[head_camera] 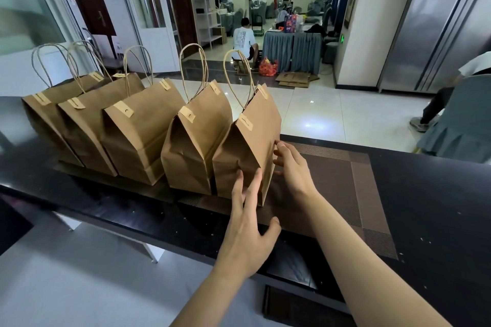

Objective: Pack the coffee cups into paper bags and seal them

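Several brown paper bags with twine handles stand in a row on the black counter (425, 194), their tops folded and closed with stickers. The nearest, rightmost bag (239, 151) stands on a brown placemat (345, 188). My left hand (248, 223) touches its front lower corner with straight, spread fingers. My right hand (292, 164) rests against the bag's right side with its fingers loosely bent. A second sealed bag (194, 141) stands just to the left. No coffee cups are visible; the bags hide their contents.
The counter's near edge runs diagonally below my arms, with a white surface (79, 287) beneath it. Beyond the counter lies a tiled floor, with a seated person (243, 40), draped tables, flattened cardboard (295, 79) and a steel refrigerator (438, 29). Another person's leg shows at far right.
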`<state>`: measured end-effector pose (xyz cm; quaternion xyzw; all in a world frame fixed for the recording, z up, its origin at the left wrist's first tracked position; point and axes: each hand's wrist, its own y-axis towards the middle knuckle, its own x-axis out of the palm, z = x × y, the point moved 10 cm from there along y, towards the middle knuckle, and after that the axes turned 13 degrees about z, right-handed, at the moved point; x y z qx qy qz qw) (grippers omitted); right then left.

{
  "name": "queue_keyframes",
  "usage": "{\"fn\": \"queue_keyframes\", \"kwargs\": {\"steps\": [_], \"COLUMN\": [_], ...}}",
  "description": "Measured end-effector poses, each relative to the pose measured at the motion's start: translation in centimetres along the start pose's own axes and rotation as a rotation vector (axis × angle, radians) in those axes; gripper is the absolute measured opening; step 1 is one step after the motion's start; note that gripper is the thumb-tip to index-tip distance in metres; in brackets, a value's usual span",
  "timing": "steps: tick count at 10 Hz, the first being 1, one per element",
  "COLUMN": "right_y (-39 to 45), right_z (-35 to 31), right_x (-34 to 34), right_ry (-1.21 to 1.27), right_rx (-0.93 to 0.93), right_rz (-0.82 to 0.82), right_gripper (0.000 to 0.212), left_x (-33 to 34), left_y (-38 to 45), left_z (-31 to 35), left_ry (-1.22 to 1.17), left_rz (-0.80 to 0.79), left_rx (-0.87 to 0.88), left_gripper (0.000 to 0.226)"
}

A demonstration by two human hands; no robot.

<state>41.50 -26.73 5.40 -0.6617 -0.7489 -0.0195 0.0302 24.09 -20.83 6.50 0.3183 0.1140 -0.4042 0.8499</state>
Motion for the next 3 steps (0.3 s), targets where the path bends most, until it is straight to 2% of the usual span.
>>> {"fn": "queue_keyframes", "kwargs": {"steps": [3], "right_y": [-1.0], "right_z": [-0.5], "right_x": [-0.9], "right_ry": [-0.124], "right_rx": [-0.100], "right_rz": [0.029], "right_gripper": [0.046], "left_x": [-0.9], "left_y": [-0.8], "left_z": [-0.8], "left_ry": [0.073], "left_rz": [-0.037], "left_rx": [0.011], "left_gripper": [0.089]}}
